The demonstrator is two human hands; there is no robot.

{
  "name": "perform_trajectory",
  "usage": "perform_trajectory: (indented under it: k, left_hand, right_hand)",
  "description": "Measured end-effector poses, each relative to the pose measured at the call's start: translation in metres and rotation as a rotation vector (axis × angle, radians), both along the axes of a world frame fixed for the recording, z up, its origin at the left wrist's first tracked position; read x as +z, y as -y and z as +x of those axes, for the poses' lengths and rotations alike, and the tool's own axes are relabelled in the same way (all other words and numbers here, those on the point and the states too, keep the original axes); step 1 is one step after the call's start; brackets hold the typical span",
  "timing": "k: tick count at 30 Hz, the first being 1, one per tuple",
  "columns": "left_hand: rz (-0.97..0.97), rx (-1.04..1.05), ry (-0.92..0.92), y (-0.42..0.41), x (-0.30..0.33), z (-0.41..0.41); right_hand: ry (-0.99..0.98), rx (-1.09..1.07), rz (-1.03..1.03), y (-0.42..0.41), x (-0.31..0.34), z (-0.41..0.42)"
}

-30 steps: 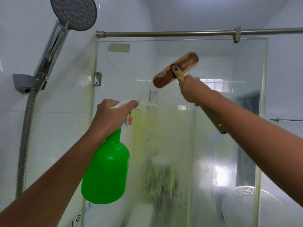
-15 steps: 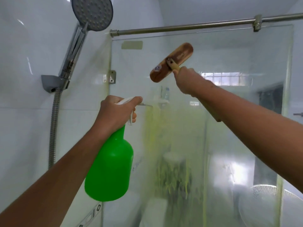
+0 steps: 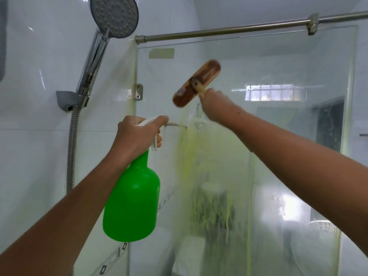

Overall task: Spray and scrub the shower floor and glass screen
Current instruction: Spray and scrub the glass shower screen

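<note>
- The clear glass shower screen (image 3: pixel 278 136) fills the space in front of both hands, clouded and streaked with yellow-green runs that are thickest below and between the two hands.
- The white tiled wall (image 3: pixel 35 136) stands to the left of the left hand and meets the screen at a corner.
- A brushed metal rail (image 3: pixel 229 29) runs across the top edge of the screen, well above the right hand, with a clamp near its right end.
- A chrome hand shower with a round grey spray face (image 3: pixel 114 15) sits in a grey wall bracket above and to the left of the left hand, and its ribbed metal hose (image 3: pixel 70 152) hangs down beside the left forearm.
- The bright green plastic spray bottle with a white trigger head (image 3: pixel 132 204) hangs below the left hand, its thin nozzle reaching toward the screen.
- The left hand (image 3: pixel 137 136) is wrapped around the bottle's neck and head, thumb laid over the top and fingers curled on the trigger.
- The right hand (image 3: pixel 216 105) is closed in a fist around the pale handle of the brush, arm stretched toward the screen.
- The oblong brown wooden scrubbing brush (image 3: pixel 197 82) sits just above and left of the right hand, tilted with its right end higher, its back facing the camera; I cannot tell if the bristles touch the glass.
- A small metal hinge bracket (image 3: pixel 138 92) is fixed at the screen's left edge, above the left hand.
</note>
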State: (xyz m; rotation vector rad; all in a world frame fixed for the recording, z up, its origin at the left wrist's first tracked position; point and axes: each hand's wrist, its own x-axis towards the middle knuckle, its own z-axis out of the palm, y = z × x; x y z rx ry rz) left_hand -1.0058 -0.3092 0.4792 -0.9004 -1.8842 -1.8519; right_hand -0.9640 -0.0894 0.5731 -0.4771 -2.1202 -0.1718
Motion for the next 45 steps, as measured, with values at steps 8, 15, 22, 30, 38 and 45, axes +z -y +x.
perform_trajectory:
  k: [8, 15, 22, 30, 38, 45]
  left_hand:
    - [-0.025, -0.017, -0.017, -0.003, -0.002, 0.007]
    - [0.021, -0.113, 0.008, -0.028, -0.002, 0.016]
    - [0.018, -0.215, -0.008, -0.077, -0.008, 0.044]
    - [0.032, -0.340, 0.018, -0.145, -0.010, 0.087]
    - [0.056, -0.301, 0.064, -0.188, -0.025, 0.123]
    - [-0.032, -0.120, -0.135, -0.189, -0.024, 0.123]
  right_hand:
    - [0.336, -0.032, 0.221, -0.004, -0.099, 0.009]
    - [-0.096, -0.041, -0.187, -0.045, 0.029, 0.066]
    - [0.127, -0.118, -0.006, -0.090, -0.124, 0.139]
    - [-0.043, -0.222, -0.303, -0.137, 0.001, 0.216]
    - [-0.016, -0.038, -0.468, -0.130, 0.014, 0.229]
    - [-0.048, 0.018, -0.369, -0.132, 0.011, 0.220]
